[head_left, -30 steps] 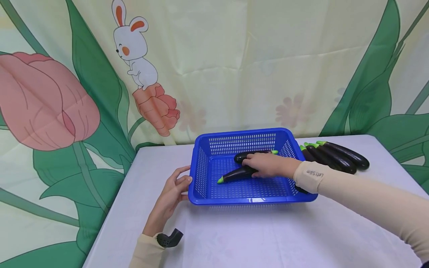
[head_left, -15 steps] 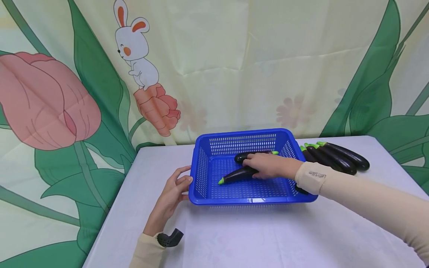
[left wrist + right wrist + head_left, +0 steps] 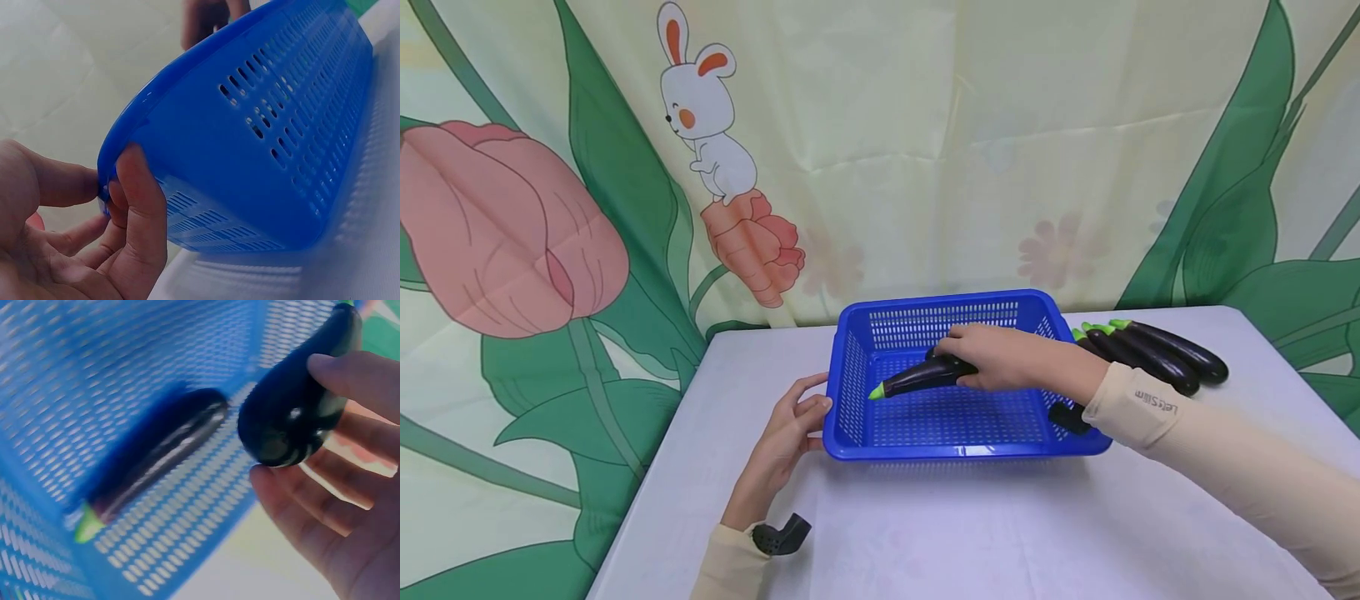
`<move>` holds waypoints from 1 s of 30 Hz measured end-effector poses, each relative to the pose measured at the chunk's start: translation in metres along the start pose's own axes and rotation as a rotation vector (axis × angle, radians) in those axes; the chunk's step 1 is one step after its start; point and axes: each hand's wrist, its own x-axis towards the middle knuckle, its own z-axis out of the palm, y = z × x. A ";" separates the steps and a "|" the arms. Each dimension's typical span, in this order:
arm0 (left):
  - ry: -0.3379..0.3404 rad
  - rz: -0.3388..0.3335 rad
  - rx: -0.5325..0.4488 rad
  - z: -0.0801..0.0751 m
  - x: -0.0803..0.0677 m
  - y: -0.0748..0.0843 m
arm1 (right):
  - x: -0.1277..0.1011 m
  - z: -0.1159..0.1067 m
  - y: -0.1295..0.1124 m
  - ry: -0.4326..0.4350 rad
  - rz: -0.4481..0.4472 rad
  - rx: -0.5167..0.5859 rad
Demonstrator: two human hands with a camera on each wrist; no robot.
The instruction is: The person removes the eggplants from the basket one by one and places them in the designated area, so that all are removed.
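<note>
A blue plastic basket (image 3: 966, 452) with perforated walls stands on the table. My left hand (image 3: 782, 433) pinches its left rim between thumb and fingers, as the left wrist view shows up close. With fingers curled round its dark body, my right hand (image 3: 1000, 358) holds an eggplant (image 3: 925, 375) inside the basket, its green tip pointing left. In the right wrist view, this eggplant (image 3: 294, 415) is raised toward the camera. A second eggplant (image 3: 156, 450) lies along the basket's far wall; the right hand mostly hides it in the head view.
Several more eggplants (image 3: 1150, 354) lie side by side on the table, just right of the basket, green ends toward the back. A white cloth covers the table (image 3: 925, 533). Behind it hangs a printed curtain (image 3: 910, 167) with a rabbit and flowers.
My right hand has lifted the eggplant up from the basket floor, its green tip shifting left and up. The left hand stays at the rim.
</note>
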 end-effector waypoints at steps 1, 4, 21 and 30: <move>0.003 -0.001 0.002 0.000 0.000 0.000 | -0.002 -0.002 -0.002 0.007 0.001 0.008; 0.010 -0.001 0.005 0.000 0.000 0.000 | -0.009 -0.007 -0.008 0.031 0.009 0.021; -0.010 0.004 -0.017 0.000 0.000 -0.002 | -0.068 -0.018 -0.016 0.279 0.109 0.126; -0.005 -0.002 -0.030 0.000 0.001 -0.001 | -0.097 -0.013 -0.018 0.408 0.191 0.161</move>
